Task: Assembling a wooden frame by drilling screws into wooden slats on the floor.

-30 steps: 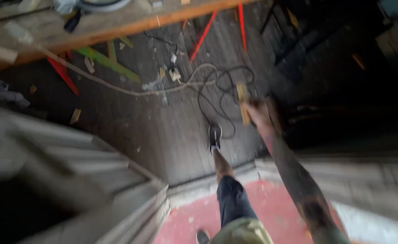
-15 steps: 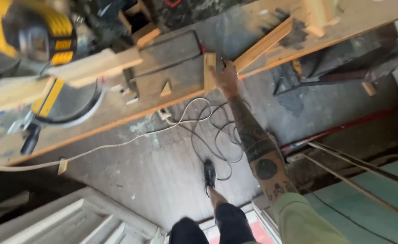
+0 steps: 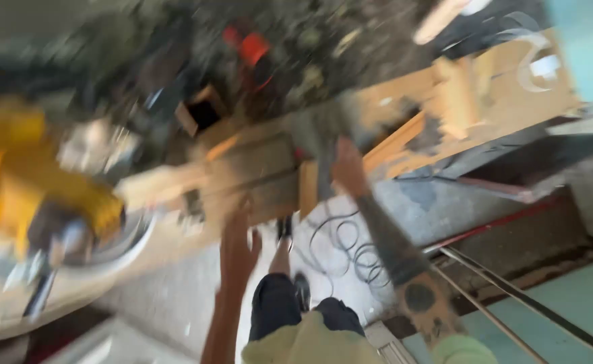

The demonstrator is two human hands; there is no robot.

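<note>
A: Two hands in view, both the person's own. Left hand (image 3: 237, 251) is raised with fingers spread apart, gripping nothing, just short of the near edge of the workbench (image 3: 256, 176). Right hand (image 3: 348, 170) is stretched out onto a short wooden offcut (image 3: 308, 189) at the bench's near edge; blur hides whether the fingers are clamped on it, so I cannot tell.

B: Risks?

A: Judgement only. One coiled cable (image 3: 340, 244) lies on the floor right beside the person's shoe (image 3: 301, 288); a step forward could snag it. One yellow mitre saw (image 3: 37, 192) sits at the left of the bench, its blade guard near the left hand's side; a careless reach leftward would bring that open hand close to it. The offcut overhangs the edge and could tip off if nudged.

B: Counts?

A: Hands, two. Saw, one. Cable, one tangle. Shoes, one clearly seen, a second dark shape farther off, uncertain. Thin metal rods (image 3: 492, 307) at near right, two. Wooden pieces on the far right of the bench: several, too smeared to count.
</note>
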